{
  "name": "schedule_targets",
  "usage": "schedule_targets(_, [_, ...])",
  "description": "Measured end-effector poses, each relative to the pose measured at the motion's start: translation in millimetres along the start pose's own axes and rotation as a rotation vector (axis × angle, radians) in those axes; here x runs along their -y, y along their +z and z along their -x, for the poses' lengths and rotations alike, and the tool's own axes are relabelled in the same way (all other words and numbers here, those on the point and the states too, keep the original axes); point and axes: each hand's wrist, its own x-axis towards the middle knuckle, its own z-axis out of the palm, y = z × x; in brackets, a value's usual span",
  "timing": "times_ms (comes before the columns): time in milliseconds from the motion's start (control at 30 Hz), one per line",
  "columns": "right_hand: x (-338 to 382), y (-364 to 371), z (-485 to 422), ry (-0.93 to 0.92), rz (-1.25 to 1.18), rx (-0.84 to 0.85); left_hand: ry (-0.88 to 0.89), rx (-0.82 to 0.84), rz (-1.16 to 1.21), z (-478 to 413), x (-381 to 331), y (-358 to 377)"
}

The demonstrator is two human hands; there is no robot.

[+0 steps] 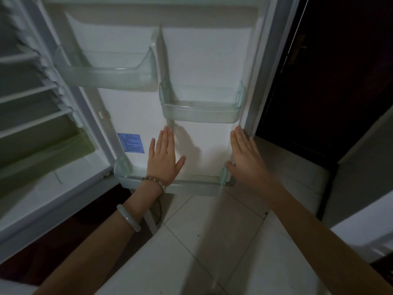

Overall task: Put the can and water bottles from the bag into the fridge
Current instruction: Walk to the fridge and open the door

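Fridge door (131, 116) swung wide open, inner face toward the camera, long axis running up and down. Three clear door bins counted: upper left bin (110, 75), middle right bin (202, 111), bottom bin (191, 184) across the full width; nothing visible in any of them. Fridge (32, 116) interior at left, four white shelves, blurred. One blue label (130, 143) low on the door. Two bare hands, both stretched forward. Left hand (164, 157) flat, palm toward the door panel, fingers (165, 139) spread and straight, holding nothing; two bracelets (153, 180) on that arm. Right hand (244, 154) open, fingers together along the door's right edge, thumb by the bottom bin's corner, holding nothing. Pale tiled floor (212, 241) below. No can, bottle or bag in view.
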Motion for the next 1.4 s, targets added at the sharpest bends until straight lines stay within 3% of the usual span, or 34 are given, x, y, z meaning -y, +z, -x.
schedule_targets(467, [-48, 15, -75, 0.027, -0.011, 0.177, 0.03, 0.147, -0.157, -60, 2, 7])
schedule_targets(1400, [-50, 26, -72, -0.146, -0.067, 0.141, -0.091, 0.206, -0.135, -51, -16, 2])
